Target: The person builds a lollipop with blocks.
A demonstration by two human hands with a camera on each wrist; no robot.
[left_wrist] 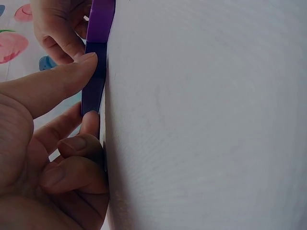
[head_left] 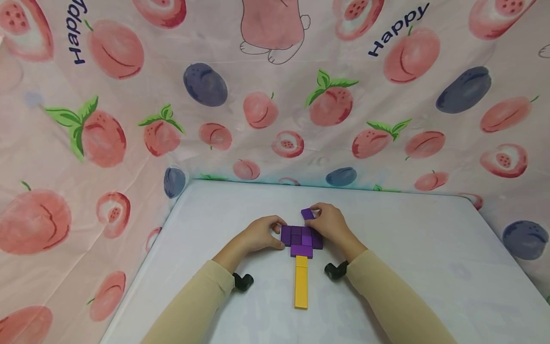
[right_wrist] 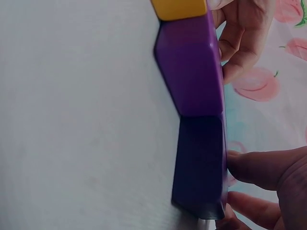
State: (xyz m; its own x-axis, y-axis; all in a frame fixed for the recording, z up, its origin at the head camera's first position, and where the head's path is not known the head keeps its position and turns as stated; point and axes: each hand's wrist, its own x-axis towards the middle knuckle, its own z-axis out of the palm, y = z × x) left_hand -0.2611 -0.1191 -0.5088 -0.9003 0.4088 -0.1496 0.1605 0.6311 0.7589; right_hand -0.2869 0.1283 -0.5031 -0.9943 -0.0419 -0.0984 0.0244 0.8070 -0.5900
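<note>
Several purple blocks lie flat against each other mid-table, with a wide purple block (head_left: pixel 301 251) along their near side. From it a yellow strip (head_left: pixel 301 286), made of a short and a long piece, runs toward the person. My left hand (head_left: pixel 259 234) grips the dark purple block (head_left: pixel 286 236) at the left edge between thumb and finger, its other fingers curled below. Beyond the group, my right hand (head_left: pixel 331 223) pinches a small purple block (head_left: pixel 306 214) that sits at a slant. That hand partly hides the right-hand dark block (head_left: pixel 318 241), also seen close up in the right wrist view.
The blocks lie on a white tabletop (head_left: pixel 386 229). A fruit-printed cloth (head_left: pixel 283 110) hangs behind and along the sides of the table. Black wrist-worn pieces (head_left: pixel 244 282) jut out by both beige sleeves (head_left: pixel 189 303).
</note>
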